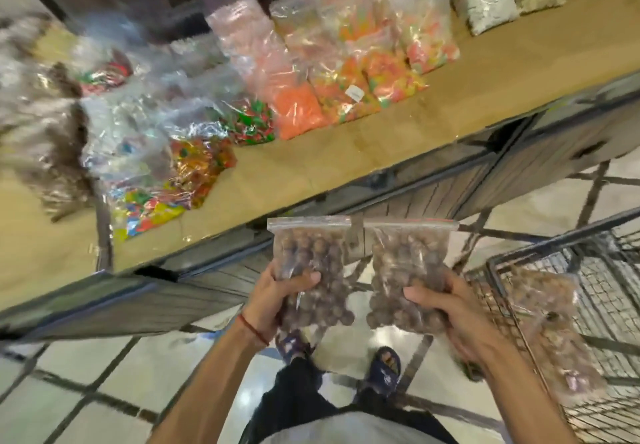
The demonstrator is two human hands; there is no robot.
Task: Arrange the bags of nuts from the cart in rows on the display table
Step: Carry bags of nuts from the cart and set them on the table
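1. Left hand (277, 291) closed round a clear zip bag (310, 263) of round brown nuts, upright above the floor.
2. Right hand (450, 308) grips a matching second bag (408, 270) alongside.
3. Wire cart (588, 281) at right holds more nut bags (554, 333).
4. Wooden table (381, 139) ahead carries crinkly candy bags (346, 90); white label there unreadable.

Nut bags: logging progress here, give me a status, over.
Left hand shut on left nut bag, right hand shut on right nut bag. Both bags short of the display table. More nut bags in the cart. Nothing blocking.
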